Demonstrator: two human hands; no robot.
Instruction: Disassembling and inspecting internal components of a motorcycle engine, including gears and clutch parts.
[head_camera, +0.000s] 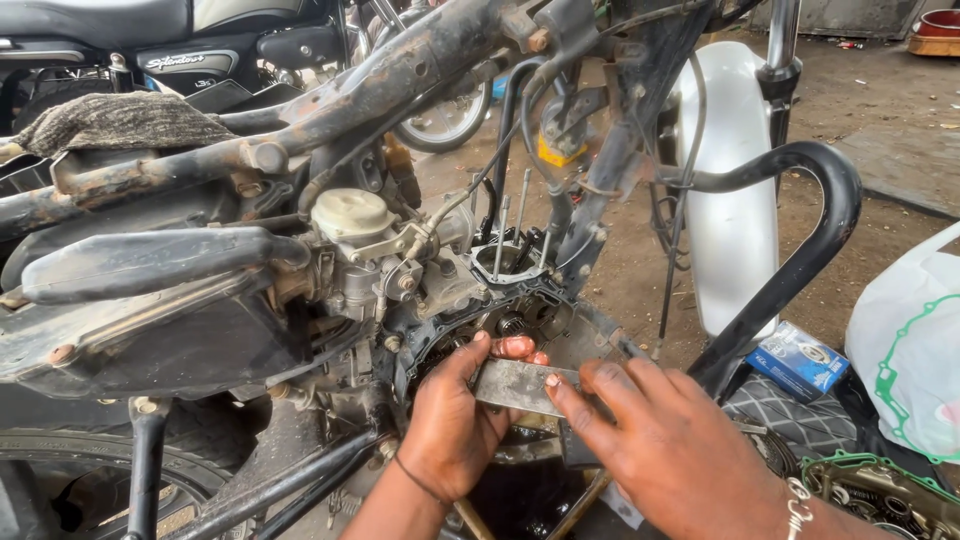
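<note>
The thing in hand is a flat metal plate (520, 385), grey, scuffed and dull with oil, held level in front of the open side of a motorcycle engine (500, 320). It looks thin, stiff and fairly light, a piece that will not bend in the grip but could slide, since its faces and the fingers alike seem greasy; its edges look straight and possibly sharp, so the surest hold is across the two short ends, thumb on top and fingers beneath, rather than along the long edge. The left hand (455, 420) is curled around the plate's left end, thumb up over the top edge and fingertips wrapped behind it, reddened nails showing above. The right hand (660, 445) lies with its fingers stretched forward and close together, the forefinger tip pressed on the plate's right end; whether its thumb pinches beneath I cannot tell. So the plate spans between the two hands, touching both, just below the exposed engine case with its dark gasket rim (430, 335) and just above a dark pool of oil in a pan (520, 495) near the lower edge of the view. Above stand the bare cylinder studs (505, 235) and the carburettor (355, 225); to the right, on the ground, lie a blue box (798, 360) and a white plastic bag (910, 360) showing a green gasket, well apart from the plate.
</note>
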